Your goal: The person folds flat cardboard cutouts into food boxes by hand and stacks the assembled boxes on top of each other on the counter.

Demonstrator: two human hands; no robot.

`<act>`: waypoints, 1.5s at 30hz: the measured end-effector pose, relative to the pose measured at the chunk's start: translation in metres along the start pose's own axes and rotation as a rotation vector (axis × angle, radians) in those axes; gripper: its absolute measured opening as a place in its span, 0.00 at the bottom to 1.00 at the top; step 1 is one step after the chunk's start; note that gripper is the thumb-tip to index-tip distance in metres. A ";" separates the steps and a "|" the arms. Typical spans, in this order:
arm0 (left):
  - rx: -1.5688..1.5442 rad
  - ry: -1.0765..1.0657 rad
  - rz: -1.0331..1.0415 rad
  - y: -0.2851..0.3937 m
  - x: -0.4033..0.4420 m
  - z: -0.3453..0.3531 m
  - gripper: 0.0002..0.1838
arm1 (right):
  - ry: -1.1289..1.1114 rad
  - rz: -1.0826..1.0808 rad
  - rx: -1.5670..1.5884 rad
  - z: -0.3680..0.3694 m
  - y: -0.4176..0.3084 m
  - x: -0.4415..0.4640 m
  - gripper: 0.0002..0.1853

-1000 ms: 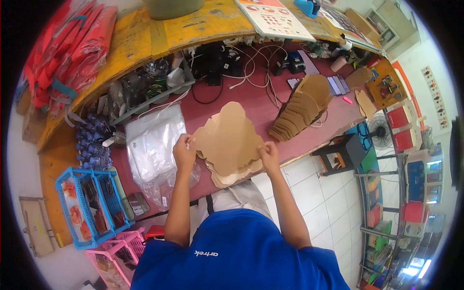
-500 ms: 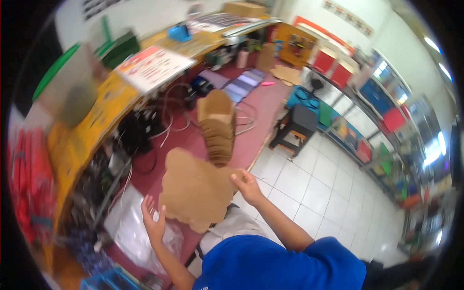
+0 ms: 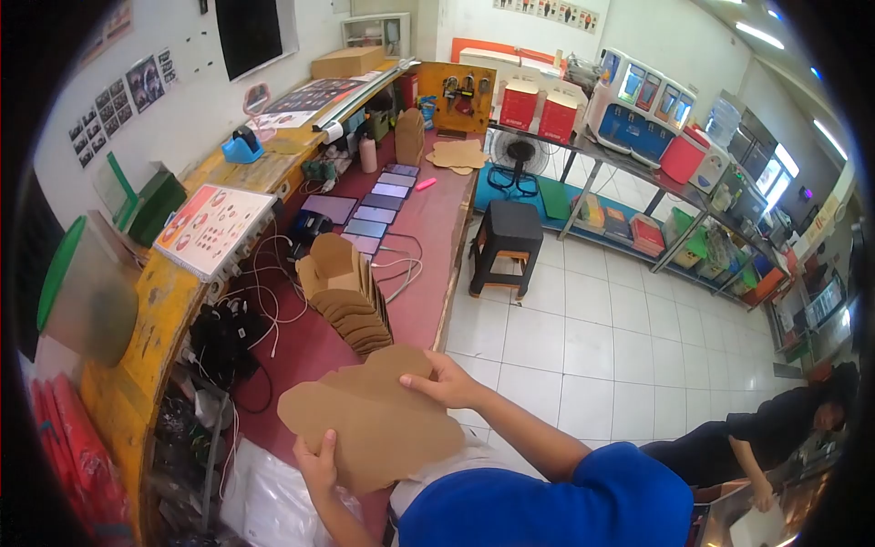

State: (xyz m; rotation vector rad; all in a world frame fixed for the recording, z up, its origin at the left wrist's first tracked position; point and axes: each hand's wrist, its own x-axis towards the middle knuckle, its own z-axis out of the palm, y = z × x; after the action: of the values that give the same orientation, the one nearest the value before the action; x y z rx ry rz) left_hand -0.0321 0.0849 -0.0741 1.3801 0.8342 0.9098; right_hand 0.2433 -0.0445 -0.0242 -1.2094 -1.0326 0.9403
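Observation:
A flat brown die-cut cardboard sheet (image 3: 369, 419) with wavy edges is held in front of my body, over the near end of the red table. My left hand (image 3: 318, 467) grips its lower left edge, thumb on top. My right hand (image 3: 444, 381) pinches its upper right edge, with the thumb on the upper face and the fingers partly hidden beneath. Just beyond the sheet, a row of nested folded cardboard food trays (image 3: 346, 296) stands on the red tabletop (image 3: 421, 301). Clear plastic bags (image 3: 273, 497) lie beside my left forearm.
Several phones (image 3: 372, 214) and loose cables lie farther along the table. More flat cardboard (image 3: 456, 155) rests at its far end. A yellow shelf (image 3: 182, 314) runs along the left. A black stool (image 3: 507, 239) stands on the tiled floor. Another person (image 3: 766, 438) is at right.
My left hand has gone from open beside the cardboard sheet to gripping its edge. The sheet has turned and shifted lower, and the camera view has swung so a person shows at right.

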 end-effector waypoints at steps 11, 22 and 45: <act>0.125 -0.027 0.144 0.063 -0.020 0.061 0.15 | 0.365 -0.121 0.050 0.007 -0.017 0.007 0.20; -0.298 -0.179 0.124 0.097 -0.014 0.104 0.20 | 0.234 -0.504 -0.167 0.033 -0.030 0.002 0.20; -0.618 0.159 -0.012 0.085 -0.031 0.068 0.25 | -0.011 -0.582 -0.462 0.038 -0.039 -0.005 0.15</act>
State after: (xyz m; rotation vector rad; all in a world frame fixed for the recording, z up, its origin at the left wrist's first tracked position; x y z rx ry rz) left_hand 0.0125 0.0263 0.0115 0.7720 0.6017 1.1580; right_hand 0.2064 -0.0442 0.0159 -1.1651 -1.5551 0.2581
